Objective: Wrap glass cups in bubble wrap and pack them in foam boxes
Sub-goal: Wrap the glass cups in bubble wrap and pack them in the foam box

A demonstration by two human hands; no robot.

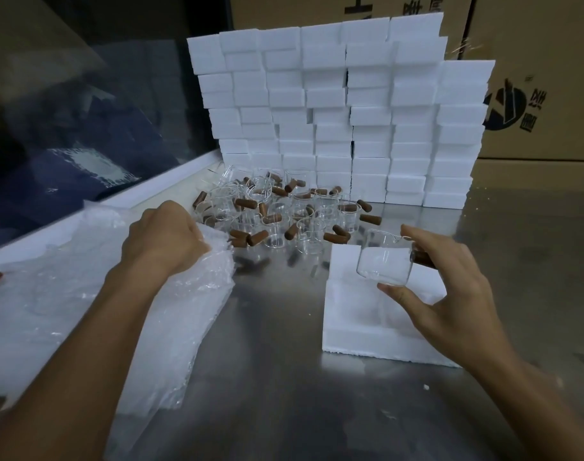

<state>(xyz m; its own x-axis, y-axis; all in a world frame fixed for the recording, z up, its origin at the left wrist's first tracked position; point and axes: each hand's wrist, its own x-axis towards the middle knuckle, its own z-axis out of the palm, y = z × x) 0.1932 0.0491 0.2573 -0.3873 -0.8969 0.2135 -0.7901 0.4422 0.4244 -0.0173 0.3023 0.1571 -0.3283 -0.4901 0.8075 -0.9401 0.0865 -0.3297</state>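
Observation:
My right hand (450, 287) holds a clear glass cup (383, 261) with a brown wooden handle, tilted on its side, just above an open white foam box (360, 334) on the steel table. My left hand (165, 236) grips the far end of a pile of bubble wrap (100, 311) that lies along the table's left side. Between the hands and further back stands a cluster of several glass cups with brown handles (284, 214).
A tall stacked wall of white foam boxes (343, 111) fills the back of the table. Cardboard cartons (543, 78) stand behind it on the right. A white ledge and a dark window (84, 111) run along the left.

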